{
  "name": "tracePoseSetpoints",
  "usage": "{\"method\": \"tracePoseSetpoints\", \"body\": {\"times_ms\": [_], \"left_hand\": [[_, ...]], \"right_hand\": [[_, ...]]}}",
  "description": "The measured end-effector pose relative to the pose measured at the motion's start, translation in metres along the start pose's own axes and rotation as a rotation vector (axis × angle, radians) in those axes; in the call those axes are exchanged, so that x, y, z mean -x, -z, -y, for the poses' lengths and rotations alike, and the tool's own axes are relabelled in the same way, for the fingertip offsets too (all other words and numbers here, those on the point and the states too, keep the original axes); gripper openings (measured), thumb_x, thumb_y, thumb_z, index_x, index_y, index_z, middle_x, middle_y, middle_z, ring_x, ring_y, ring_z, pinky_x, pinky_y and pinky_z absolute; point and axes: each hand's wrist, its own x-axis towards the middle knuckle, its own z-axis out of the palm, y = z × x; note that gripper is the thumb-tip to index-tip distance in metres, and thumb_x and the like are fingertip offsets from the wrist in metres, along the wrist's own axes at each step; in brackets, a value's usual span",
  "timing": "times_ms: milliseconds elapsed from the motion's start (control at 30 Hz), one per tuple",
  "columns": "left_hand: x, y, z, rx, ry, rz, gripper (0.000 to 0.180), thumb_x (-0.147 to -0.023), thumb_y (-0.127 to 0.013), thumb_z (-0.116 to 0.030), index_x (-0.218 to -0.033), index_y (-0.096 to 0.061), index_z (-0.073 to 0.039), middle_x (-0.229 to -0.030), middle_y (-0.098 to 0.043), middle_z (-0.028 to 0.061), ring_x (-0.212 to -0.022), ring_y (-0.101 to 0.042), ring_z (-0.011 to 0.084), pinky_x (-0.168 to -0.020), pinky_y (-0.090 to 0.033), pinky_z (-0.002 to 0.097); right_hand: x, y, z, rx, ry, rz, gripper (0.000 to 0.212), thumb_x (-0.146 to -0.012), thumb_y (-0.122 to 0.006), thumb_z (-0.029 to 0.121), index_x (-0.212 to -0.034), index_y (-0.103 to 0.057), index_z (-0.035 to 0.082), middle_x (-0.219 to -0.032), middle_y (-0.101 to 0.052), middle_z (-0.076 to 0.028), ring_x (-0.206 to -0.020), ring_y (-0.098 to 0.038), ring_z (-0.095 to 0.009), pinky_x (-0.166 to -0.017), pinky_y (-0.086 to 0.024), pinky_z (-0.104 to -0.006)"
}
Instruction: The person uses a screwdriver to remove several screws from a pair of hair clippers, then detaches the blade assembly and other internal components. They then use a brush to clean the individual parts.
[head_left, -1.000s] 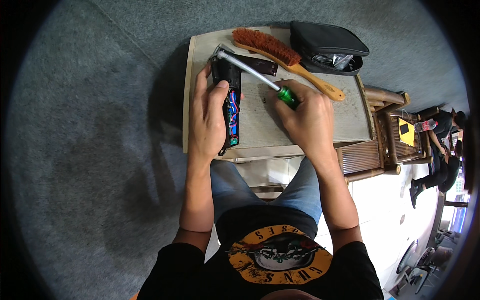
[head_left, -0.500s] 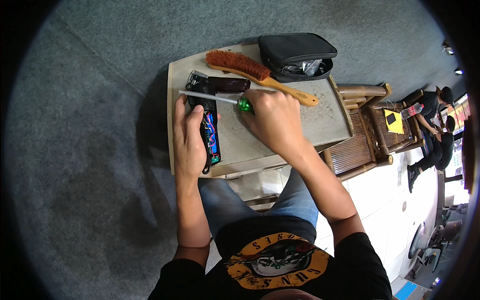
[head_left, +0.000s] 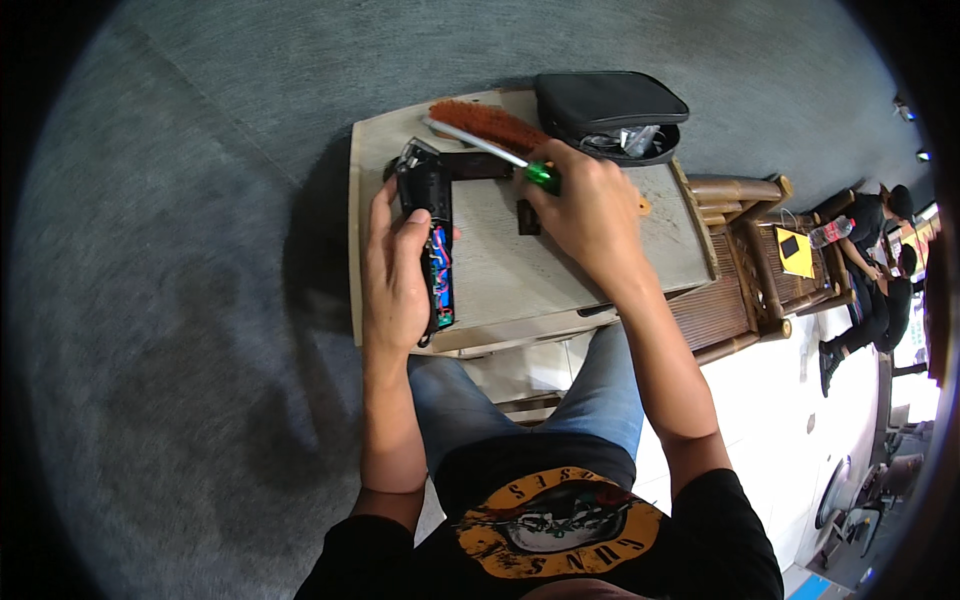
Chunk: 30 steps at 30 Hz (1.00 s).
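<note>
Left hand [head_left: 397, 270] wrapped tight round an opened hair clipper [head_left: 432, 240], lying near the left edge of a small beige table [head_left: 600, 270]. Right hand [head_left: 590, 215] closed on a green-handled screwdriver [head_left: 500, 155], shaft slanting up-left over the far edge. Brush [head_left: 488, 120] and black pouch [head_left: 610, 110] crowding the back rim; bare tabletop toward the right.

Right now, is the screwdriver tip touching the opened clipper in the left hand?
Cannot tell. In the head view the screwdriver shaft runs from the right hand toward the clipper top held by the left hand, but its tip is too small to judge.
</note>
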Motion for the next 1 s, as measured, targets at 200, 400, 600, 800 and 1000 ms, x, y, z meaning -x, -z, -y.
{"method": "tracePoseSetpoints", "body": {"times_ms": [200,400,600,800,1000], "left_hand": [[0.002,0.006,-0.006,0.016,0.019,0.062,0.052,-0.110,-0.051,-0.027,-0.154,-0.046,0.001,-0.112,-0.071,0.0127,-0.093,-0.073,0.0163,-0.080,-0.057,0.0288],[0.006,0.007,-0.004,0.017,-0.056,0.144,0.053,-0.106,-0.053,-0.018,-0.153,-0.051,0.006,-0.136,-0.066,0.0137,-0.118,-0.063,0.0125,-0.103,-0.049,0.0281],[0.008,0.013,-0.006,-0.050,0.004,0.193,0.056,-0.105,-0.054,-0.015,-0.155,-0.048,0.010,-0.145,-0.060,0.0148,-0.124,-0.060,0.0150,-0.107,-0.047,0.0295],[0.010,0.007,-0.010,-0.010,0.008,0.215,0.058,-0.106,-0.053,-0.017,-0.158,-0.045,0.009,-0.143,-0.062,0.0164,-0.123,-0.063,0.0170,-0.105,-0.050,0.0298],[0.007,0.004,-0.009,-0.087,-0.005,0.197,0.060,-0.103,-0.054,-0.023,-0.154,-0.048,0.008,-0.135,-0.065,0.0161,-0.120,-0.064,0.0176,-0.104,-0.049,0.0292]], "right_hand": [[0.024,0.008,0.021,-0.431,-0.098,0.066,0.028,-0.093,-0.082,0.023,-0.111,-0.079,0.002,-0.075,-0.073,-0.018,-0.067,-0.073,-0.032,-0.065,-0.054,-0.0418],[0.036,0.009,0.020,-0.524,0.121,0.174,0.043,-0.088,-0.083,0.014,-0.130,-0.074,0.006,-0.076,-0.071,-0.015,-0.067,-0.072,-0.032,-0.065,-0.055,-0.0421],[0.045,0.004,0.014,-0.396,0.217,0.081,0.069,-0.076,-0.089,0.011,-0.141,-0.065,0.010,-0.078,-0.072,-0.012,-0.072,-0.074,-0.033,-0.064,-0.057,-0.0428],[0.046,0.008,0.014,-0.333,0.281,0.061,0.072,-0.073,-0.091,0.015,-0.139,-0.062,0.007,-0.093,-0.076,-0.011,-0.074,-0.075,-0.034,-0.063,-0.059,-0.0424],[0.048,0.007,0.016,-0.299,0.264,0.063,0.069,-0.077,-0.091,0.022,-0.136,-0.061,0.005,-0.082,-0.072,-0.010,-0.068,-0.074,-0.029,-0.058,-0.056,-0.0395]]}}
